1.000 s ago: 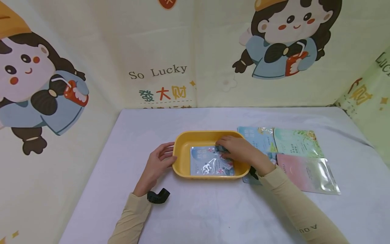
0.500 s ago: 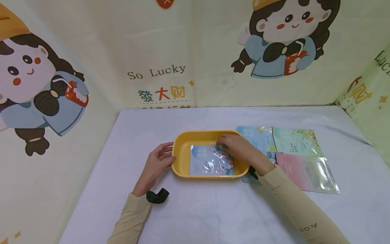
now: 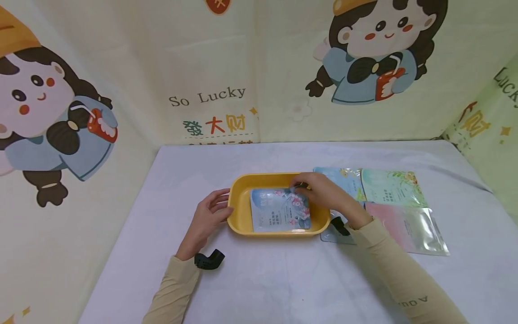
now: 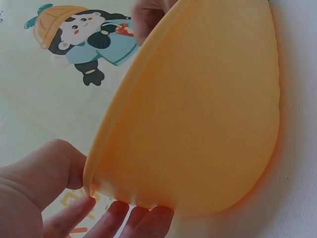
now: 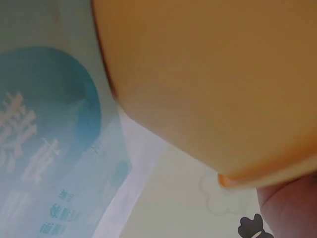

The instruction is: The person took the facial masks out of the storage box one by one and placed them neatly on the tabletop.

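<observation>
A yellow plastic basin [image 3: 239, 218] stands on the table, holding a blue floral sheet-mask packet [image 3: 271, 211]. My left hand [image 3: 207, 219] grips the basin's left end; in the left wrist view the thumb [image 4: 59, 166] is at the rim and the fingertips lie along the outer wall. My right hand [image 3: 317, 191] reaches over the right side and pinches the packet's upper right corner, which its fingers partly cover. The packet's upper edge is tilted up. In the right wrist view the basin wall [image 5: 208, 89] hides most of that hand.
Right of the basin lie more mask packets: a blue one [image 3: 344, 177] at the back, a green one [image 3: 392, 186], a pink and silver one [image 3: 408, 227], and a pale blue one [image 3: 337, 236] partly under the right wrist. A printed cloth [image 3: 279, 117] hangs behind the table.
The right hand has lifted slightly, raising the blue floral packet's upper edge and shifting it a little left. The left hand stays at the basin's end.
</observation>
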`<state>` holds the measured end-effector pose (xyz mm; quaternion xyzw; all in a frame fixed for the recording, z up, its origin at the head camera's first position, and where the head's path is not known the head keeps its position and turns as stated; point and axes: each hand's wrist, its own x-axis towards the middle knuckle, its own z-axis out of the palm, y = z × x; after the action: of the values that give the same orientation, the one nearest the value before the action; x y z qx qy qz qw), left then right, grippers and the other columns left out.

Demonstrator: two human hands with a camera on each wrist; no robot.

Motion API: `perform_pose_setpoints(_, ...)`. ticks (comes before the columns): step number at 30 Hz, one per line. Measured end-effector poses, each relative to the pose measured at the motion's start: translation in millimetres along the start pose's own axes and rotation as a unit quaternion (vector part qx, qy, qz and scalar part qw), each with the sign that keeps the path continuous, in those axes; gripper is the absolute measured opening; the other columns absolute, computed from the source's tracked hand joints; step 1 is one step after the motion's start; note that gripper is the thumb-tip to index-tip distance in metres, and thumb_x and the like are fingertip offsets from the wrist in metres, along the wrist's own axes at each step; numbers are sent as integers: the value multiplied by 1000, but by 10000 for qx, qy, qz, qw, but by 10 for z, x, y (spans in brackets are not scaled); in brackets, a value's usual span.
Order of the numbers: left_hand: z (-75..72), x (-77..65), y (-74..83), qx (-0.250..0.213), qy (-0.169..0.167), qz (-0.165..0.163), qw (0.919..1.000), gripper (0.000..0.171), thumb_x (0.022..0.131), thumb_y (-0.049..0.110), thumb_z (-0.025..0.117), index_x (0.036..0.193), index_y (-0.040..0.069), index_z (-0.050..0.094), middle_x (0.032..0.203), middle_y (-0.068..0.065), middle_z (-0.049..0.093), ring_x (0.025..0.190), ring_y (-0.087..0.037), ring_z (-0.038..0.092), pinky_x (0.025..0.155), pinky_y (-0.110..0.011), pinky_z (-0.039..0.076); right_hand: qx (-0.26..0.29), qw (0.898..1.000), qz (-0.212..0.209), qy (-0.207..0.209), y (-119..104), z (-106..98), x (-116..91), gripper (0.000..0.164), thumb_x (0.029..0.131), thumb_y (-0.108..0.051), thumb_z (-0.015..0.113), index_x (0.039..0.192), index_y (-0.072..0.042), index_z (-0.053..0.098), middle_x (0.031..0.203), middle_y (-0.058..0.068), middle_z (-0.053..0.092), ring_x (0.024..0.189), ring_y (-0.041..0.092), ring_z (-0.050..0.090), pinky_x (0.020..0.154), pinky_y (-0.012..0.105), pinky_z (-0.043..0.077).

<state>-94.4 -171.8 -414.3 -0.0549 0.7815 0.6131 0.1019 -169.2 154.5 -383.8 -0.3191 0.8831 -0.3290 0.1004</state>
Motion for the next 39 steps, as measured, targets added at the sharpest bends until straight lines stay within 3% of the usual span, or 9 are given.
perform_pose_setpoints(10, 7, 4, -12, -8, 12, 40, 10000, 52, 91, 14, 71, 139, 18, 53, 138, -10, 56, 124, -27, 57, 89, -33, 58, 266, 9987, -394, 189, -21, -168, -97, 17, 92, -1, 66, 107, -8, 70, 107, 3, 70, 93, 18, 65, 86, 36, 59)
perform_pose_setpoints(18, 1, -11, -30, -36, 7, 57, 10000, 52, 91, 15, 71, 140, 17, 52, 138, -10, 56, 124, -27, 57, 88, -31, 58, 596, 9973, -311, 289, -55, -276, -180, 18, 92, 0, 66, 108, -8, 70, 108, 4, 70, 93, 19, 63, 88, 40, 58)
perform_pose_setpoints(29, 17, -25, -45, -39, 19, 56, 10000, 53, 91, 17, 72, 140, 17, 52, 138, -10, 56, 124, -27, 57, 87, -32, 59, 408, 9977, -156, 525, -35, -390, -311, 20, 92, -3, 67, 111, -8, 70, 110, 5, 70, 95, 20, 65, 91, 47, 56)
perform_pose_setpoints(36, 11, -25, -47, -64, 42, 59, 10000, 53, 91, 16, 71, 140, 17, 52, 138, -10, 56, 124, -27, 57, 87, -31, 59, 478, 9970, -4, 612, -55, -488, -386, 20, 92, -5, 67, 112, -8, 70, 111, 7, 69, 94, 22, 66, 75, 27, 60)
perform_pose_setpoints(39, 8, -21, -48, -84, 42, 55, 9999, 53, 90, 16, 71, 140, 17, 52, 138, -10, 56, 124, -27, 57, 87, -31, 59, 538, 9963, 23, 668, -76, -536, -426, 20, 92, -6, 67, 112, -8, 70, 111, 8, 69, 93, 22, 66, 74, 25, 59)
